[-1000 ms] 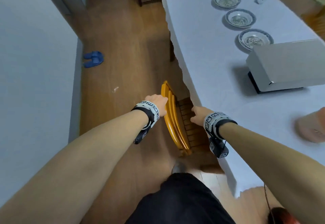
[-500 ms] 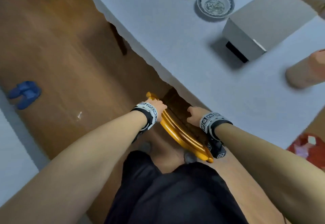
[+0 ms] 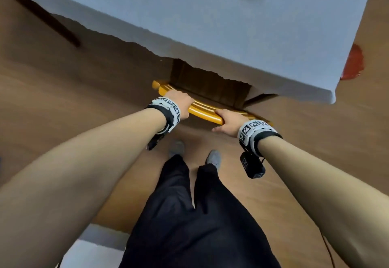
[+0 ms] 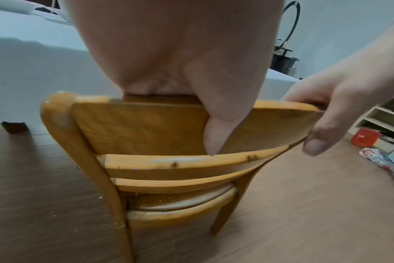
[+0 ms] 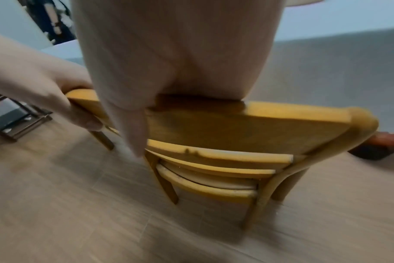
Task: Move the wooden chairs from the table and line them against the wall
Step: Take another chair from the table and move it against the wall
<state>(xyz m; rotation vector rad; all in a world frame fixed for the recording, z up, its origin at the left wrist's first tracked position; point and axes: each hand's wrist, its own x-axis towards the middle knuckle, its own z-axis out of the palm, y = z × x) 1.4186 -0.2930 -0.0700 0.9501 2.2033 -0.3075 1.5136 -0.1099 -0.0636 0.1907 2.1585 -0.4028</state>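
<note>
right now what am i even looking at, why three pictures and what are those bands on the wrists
One person wears three cameras. The head view looks down at both arms; the patterned wristbands carry the other two cameras, each looking along a hand. The left hand and right hand both grip the top rail of a wooden chair, thumbs behind and fingers curled over the front. The chair's seat is tucked under a table covered by a white tablecloth. The chair stands on a wooden floor.

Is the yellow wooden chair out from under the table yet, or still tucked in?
Partly tucked in: the yellow wooden chair's seat front lies under the white tablecloth's edge. Both hands grip its top rail.
</note>
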